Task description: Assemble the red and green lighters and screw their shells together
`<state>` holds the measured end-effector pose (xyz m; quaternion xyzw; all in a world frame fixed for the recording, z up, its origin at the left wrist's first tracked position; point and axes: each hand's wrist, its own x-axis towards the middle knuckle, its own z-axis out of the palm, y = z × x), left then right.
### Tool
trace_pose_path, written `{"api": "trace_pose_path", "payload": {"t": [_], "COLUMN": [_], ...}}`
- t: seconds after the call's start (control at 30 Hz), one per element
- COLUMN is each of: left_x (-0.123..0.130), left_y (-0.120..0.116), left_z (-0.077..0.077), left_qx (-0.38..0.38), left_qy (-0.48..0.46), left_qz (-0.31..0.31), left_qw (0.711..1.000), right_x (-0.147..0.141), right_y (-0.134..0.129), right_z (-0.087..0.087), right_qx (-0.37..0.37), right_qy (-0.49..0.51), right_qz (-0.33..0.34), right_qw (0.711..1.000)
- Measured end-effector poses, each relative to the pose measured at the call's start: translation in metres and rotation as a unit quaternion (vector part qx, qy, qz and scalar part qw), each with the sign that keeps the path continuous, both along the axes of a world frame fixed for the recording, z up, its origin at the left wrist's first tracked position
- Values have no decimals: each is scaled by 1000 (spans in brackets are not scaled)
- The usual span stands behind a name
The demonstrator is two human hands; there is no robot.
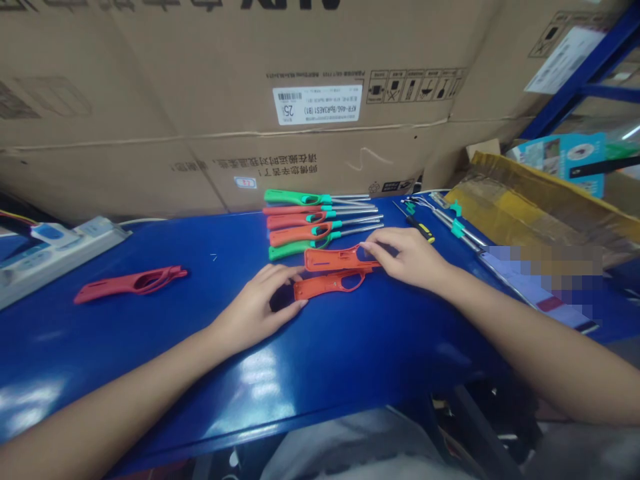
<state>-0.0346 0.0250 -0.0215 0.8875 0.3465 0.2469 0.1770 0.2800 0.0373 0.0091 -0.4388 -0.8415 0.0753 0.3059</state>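
Two orange lighter casing halves lie one above the other in front of me, hollow insides facing up. My left hand (263,300) has its thumb and fingers around the left end of the lower casing half (325,285). On the upper casing half (330,259), my right hand (407,257) pinches the right end near the trigger loop. Just beyond, several assembled gas lighters (300,220) in green, red and orange lie in a row, metal tubes pointing right. A red lighter casing (130,283) rests alone to the left.
A white power strip (65,257) stands at the left edge. To the right are a yellow-black screwdriver (420,228), metal lighter tubes with teal parts (456,228) and a taped carton (540,200). A large cardboard box (210,87) walls off the back of the blue table (200,387).
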Motion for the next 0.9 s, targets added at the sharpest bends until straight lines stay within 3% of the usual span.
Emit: {"api": "trace_pose_path", "payload": {"t": [0.2, 0.43, 0.67, 0.8, 0.9], "left_x": [1, 2, 1, 3, 6], "left_y": [2, 4, 1, -5, -9], "left_z": [0, 0, 4, 9, 11], "left_qx": [-2, -10, 12, 35, 36], "left_qy": [-15, -34, -54, -61, -49], "left_qz": [29, 34, 43, 39, 2], "left_qw": [999, 999, 998, 997, 998], "right_x": [-1, -13, -20, -19, -15], "right_y": [-7, -13, -13, -14, -15], "right_z": [6, 0, -3, -2, -1], "right_qx": [-74, -136, -162, -119, -113], "right_qy": [-86, -156, -150, -86, -66], "right_qz": [112, 81, -9, 14, 58], "right_qw": [987, 975, 975, 989, 990]}}
